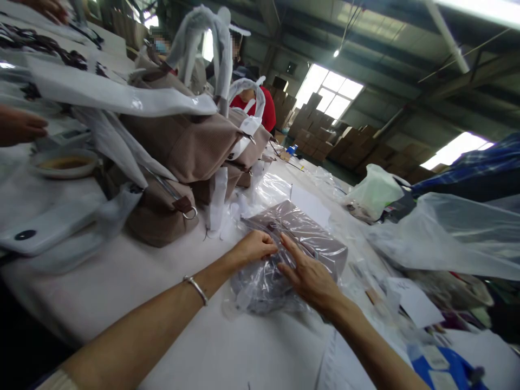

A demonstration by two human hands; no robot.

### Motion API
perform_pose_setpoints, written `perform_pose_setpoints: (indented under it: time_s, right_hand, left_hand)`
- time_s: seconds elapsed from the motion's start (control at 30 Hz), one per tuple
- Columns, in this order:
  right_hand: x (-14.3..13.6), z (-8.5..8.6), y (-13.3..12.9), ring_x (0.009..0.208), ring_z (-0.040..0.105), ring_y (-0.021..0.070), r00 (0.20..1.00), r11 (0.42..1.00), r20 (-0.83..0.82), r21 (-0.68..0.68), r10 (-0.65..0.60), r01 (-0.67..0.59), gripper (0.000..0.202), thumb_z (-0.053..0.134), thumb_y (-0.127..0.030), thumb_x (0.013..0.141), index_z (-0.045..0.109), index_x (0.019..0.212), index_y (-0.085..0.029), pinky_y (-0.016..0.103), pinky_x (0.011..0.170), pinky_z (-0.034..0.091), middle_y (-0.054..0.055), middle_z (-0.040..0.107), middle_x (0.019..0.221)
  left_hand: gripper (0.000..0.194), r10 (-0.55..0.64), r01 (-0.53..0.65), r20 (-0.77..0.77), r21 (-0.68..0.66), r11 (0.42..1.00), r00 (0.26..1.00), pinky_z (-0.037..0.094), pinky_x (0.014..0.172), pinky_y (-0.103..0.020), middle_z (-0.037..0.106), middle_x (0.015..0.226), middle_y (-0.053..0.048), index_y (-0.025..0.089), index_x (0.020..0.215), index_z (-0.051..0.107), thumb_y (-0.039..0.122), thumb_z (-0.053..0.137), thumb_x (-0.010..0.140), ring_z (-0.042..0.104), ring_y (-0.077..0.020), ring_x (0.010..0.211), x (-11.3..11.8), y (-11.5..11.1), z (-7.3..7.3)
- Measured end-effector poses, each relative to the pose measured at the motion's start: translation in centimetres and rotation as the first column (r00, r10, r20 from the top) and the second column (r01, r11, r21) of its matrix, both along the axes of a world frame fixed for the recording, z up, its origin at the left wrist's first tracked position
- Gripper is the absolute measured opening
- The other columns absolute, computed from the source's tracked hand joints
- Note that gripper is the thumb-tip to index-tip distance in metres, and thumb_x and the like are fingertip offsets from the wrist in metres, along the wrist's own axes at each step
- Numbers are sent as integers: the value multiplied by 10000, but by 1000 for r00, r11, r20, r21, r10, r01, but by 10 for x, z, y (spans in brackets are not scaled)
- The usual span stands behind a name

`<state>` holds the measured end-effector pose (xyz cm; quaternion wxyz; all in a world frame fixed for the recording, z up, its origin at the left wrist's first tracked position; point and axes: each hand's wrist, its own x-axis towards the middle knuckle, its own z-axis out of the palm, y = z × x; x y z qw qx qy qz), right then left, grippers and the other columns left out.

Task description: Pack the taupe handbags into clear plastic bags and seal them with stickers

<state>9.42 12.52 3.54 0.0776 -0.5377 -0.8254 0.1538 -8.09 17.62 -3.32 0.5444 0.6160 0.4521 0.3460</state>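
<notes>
A taupe handbag (314,233) lies inside a clear plastic bag (264,287) on the white table in front of me. My left hand (255,248) is closed at the near side of this package, its curled fingertips pinching the clear plastic. Over the right part of the wrapping rests my right hand (311,276), fingers stretched out and apart. Glare on the film blurs the details beneath it. Left of the package stand several more taupe handbags (182,141), with white wrapping on their handles (199,32).
A white phone-like device (49,227) and a round dish (65,162) lie at left, near another person's hand (20,125). Loose plastic sheeting (450,233), papers (414,300) and a blue object (442,365) are at right. Stacked cartons (317,130) and a person in red (268,111) are farther back.
</notes>
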Motion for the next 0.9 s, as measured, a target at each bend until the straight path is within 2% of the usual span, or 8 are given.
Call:
perform_pose_setpoints:
  time_s: [0.1,0.27,0.4,0.5,0.7,0.8,0.87,0.9]
  right_hand:
    - [-3,1,13,1100,661,300,935,987,354,142,26,-81,555,433,-272,971,324,1515,-271,421,817,561,81,433,1523]
    - [-7,4,26,824,718,229,774,950,630,195,68,-242,485,344,-149,970,403,1444,-232,303,575,501,113,452,1507]
    - [-9,7,32,806,673,214,717,919,691,217,92,-328,339,345,-95,961,562,1204,-191,286,554,427,107,651,1207]
    - [-8,7,37,800,639,208,708,910,695,202,127,-362,273,363,-99,968,588,1086,-197,295,555,387,81,656,1077]
    - [4,1,43,847,598,219,727,884,672,244,141,-398,250,364,-154,996,571,1131,-193,321,620,403,73,632,1091]
    - [9,0,43,871,590,219,718,871,678,247,159,-425,286,374,-170,1001,536,1236,-176,328,665,424,89,627,1136]
    - [10,1,42,879,587,222,705,867,690,242,162,-436,315,385,-189,1004,515,1289,-174,334,682,435,97,625,1165]
    - [10,1,41,883,587,227,700,867,697,244,156,-436,324,394,-203,1004,511,1305,-180,339,686,439,99,623,1178]
  left_hand:
    - [233,47,-37,-179,59,998,983,380,509,-231,551,503,2,147,585,623,252,552,780,522,-122,495,6,13,6]
    - [194,176,-85,-464,210,974,868,476,657,-298,677,631,-76,161,661,724,203,568,767,659,-222,704,14,25,22]
    - [202,236,-73,-592,286,955,771,514,755,-349,735,794,-127,171,761,762,286,600,795,693,-286,868,19,27,24]
    - [276,262,-65,-641,314,947,721,523,773,-362,738,819,-143,174,802,770,400,613,817,698,-305,903,21,27,21]
    - [415,280,-46,-680,341,939,678,511,815,-404,721,855,-152,174,846,748,559,594,846,685,-341,942,14,26,19]
    - [352,414,-118,-620,460,880,667,472,919,-408,694,1008,-118,199,1032,671,498,646,847,639,-326,1049,1,27,15]
    - [479,489,-180,-564,514,838,666,431,987,-410,633,1189,-118,204,1199,568,464,699,817,565,-329,1165,-9,30,9]
    - [581,482,-192,-558,498,846,675,424,994,-411,598,1257,-122,203,1268,512,470,719,795,528,-336,1205,-13,33,5]
